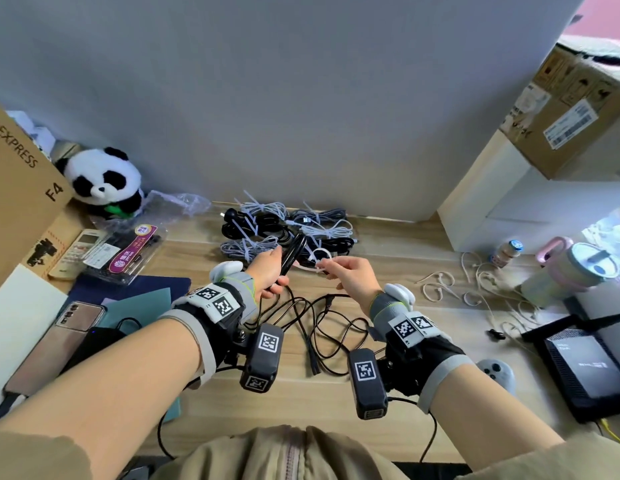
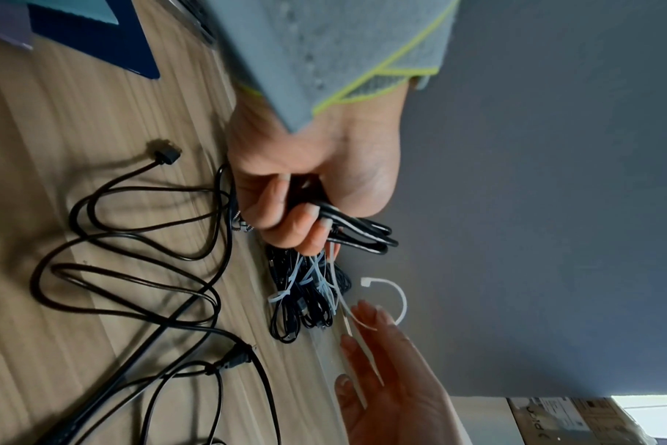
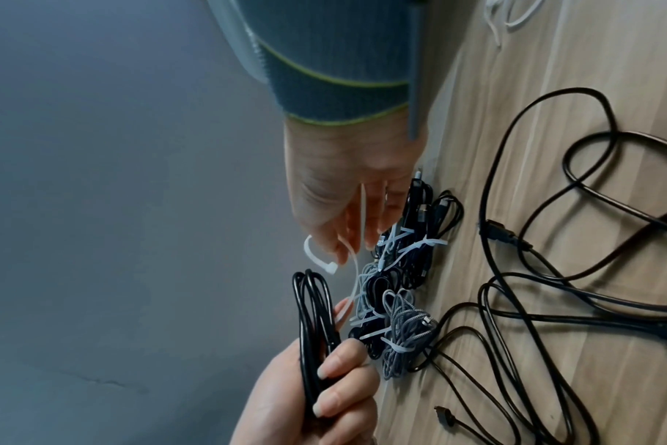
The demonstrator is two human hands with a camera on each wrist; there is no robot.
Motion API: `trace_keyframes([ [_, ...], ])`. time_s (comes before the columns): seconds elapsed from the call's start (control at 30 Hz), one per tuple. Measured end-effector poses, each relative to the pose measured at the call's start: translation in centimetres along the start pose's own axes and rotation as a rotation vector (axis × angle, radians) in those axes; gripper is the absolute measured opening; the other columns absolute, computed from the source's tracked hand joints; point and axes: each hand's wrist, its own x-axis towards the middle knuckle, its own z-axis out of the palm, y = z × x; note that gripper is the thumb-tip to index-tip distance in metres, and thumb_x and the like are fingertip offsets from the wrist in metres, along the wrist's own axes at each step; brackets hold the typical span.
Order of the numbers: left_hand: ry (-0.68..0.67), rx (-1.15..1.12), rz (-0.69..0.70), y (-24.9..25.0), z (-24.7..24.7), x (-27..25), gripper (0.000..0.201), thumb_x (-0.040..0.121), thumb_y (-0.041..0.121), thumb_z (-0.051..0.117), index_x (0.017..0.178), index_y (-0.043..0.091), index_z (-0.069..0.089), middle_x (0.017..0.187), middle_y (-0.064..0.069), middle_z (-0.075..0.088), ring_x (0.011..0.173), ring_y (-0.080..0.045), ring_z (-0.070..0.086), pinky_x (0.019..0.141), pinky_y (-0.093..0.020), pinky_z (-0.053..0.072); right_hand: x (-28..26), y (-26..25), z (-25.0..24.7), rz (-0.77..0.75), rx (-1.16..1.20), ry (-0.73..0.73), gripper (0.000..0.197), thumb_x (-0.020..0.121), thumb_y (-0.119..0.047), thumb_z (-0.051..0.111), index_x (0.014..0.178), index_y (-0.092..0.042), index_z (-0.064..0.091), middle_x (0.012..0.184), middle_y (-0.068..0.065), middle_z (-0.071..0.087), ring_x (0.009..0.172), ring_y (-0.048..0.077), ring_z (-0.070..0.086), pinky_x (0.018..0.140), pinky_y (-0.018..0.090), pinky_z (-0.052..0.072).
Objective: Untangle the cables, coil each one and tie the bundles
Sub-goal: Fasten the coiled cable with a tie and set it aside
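While the left hand (image 1: pixel 268 271) grips a coiled black cable (image 1: pixel 294 252) and the right hand (image 1: pixel 350 271) pinches a white zip tie (image 1: pixel 317 259) just beside it, seemingly not yet looped round, several tied bundles (image 1: pixel 288 225) lie farther off and loose black cables (image 1: pixel 322 327) sprawl nearer, untouched.

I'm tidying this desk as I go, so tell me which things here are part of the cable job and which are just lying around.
Part of the job:
black coil held in left hand
zip tie pinched in right hand
tied bundles
loose black cables
spare ties

Lying about:
panda
phone
remote
boxes
router
mug
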Motion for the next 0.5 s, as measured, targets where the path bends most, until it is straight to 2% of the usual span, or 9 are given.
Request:
trace_keyframes([
  [0.07, 0.026, 0.02, 0.011, 0.0, -0.3, 0.2, 0.051, 0.1, 0.047, 0.017, 0.129, 0.016, 0.045, 0.055, -0.002, 0.036, 0.036, -0.01, 0.022, 0.034, -0.009, 0.014, 0.1, -0.5, 0.3, -0.014, -0.008, 0.009, 0.018, 0.089, -0.019, 0.06, 0.076, -0.018, 0.071, 0.083, 0.004, 0.065, 0.077, 0.012, 0.053, 0.063, 0.022, 0.043],
  [0.13, 0.067, 0.064, 0.028, 0.0, -0.5, 0.0, 0.049, 0.1, 0.046, 0.018, 0.129, 0.016, 0.043, 0.057, -0.003, 0.037, 0.037, -0.011, 0.022, 0.035, -0.009, 0.015, 0.0, -1.2, 0.6, -0.04, 0.004, -0.033, 0.021, 0.089, -0.017, 0.06, 0.068, -0.015, 0.065, 0.077, 0.004, 0.06, 0.074, 0.015, 0.049, 0.061, 0.022, 0.04],
  [0.23, 0.109, 0.117, 0.038, 0.1, -0.7, 0.0, 0.047, 0.1, 0.046, 0.02, 0.126, 0.016, 0.044, 0.059, -0.004, 0.042, 0.038, -0.012, 0.026, 0.035, -0.009, 0.016, -0.3, -2.3, 0.9, -0.09, 0.032, -0.154, 0.032, 0.092, -0.024, 0.059, 0.061, -0.015, 0.057, 0.057, -0.003, 0.052, 0.055, 0.009, 0.041, 0.052, 0.018, 0.032],
  [0.3, 0.126, 0.137, 0.038, 0.2, -0.9, -0.2, 0.044, 0.099, 0.047, 0.021, 0.121, 0.018, 0.045, 0.06, -0.004, 0.046, 0.039, -0.012, 0.027, 0.037, -0.009, 0.017, -0.4, -3.1, 1.2, -0.102, -0.004, -0.202, 0.035, 0.095, -0.031, 0.055, 0.065, -0.016, 0.06, 0.044, -0.011, 0.041, 0.043, 0.005, 0.032, 0.047, 0.016, 0.027],
  [0.37, 0.123, 0.153, 0.053, 0.2, -0.9, -0.3, 0.04, 0.1, 0.047, 0.022, 0.111, 0.017, 0.047, 0.06, -0.004, 0.046, 0.04, -0.012, 0.028, 0.039, -0.008, 0.017, -0.2, -3.4, 1.5, -0.111, -0.05, -0.203, 0.034, 0.098, -0.031, 0.05, 0.074, -0.015, 0.067, 0.038, -0.012, 0.033, 0.038, 0.003, 0.026, 0.044, 0.016, 0.024],
  [0.5, -0.005, 0.096, 0.063, 0.3, -0.5, -0.9, 0.035, 0.101, 0.041, 0.02, 0.109, 0.019, 0.046, 0.054, -0.002, 0.037, 0.036, -0.009, 0.024, 0.037, -0.006, 0.015, -0.1, -3.3, 1.5, -0.163, -0.045, -0.196, 0.032, 0.101, -0.023, 0.042, 0.088, -0.007, 0.067, 0.038, -0.008, 0.039, 0.036, 0.004, 0.028, 0.045, 0.015, 0.027],
])
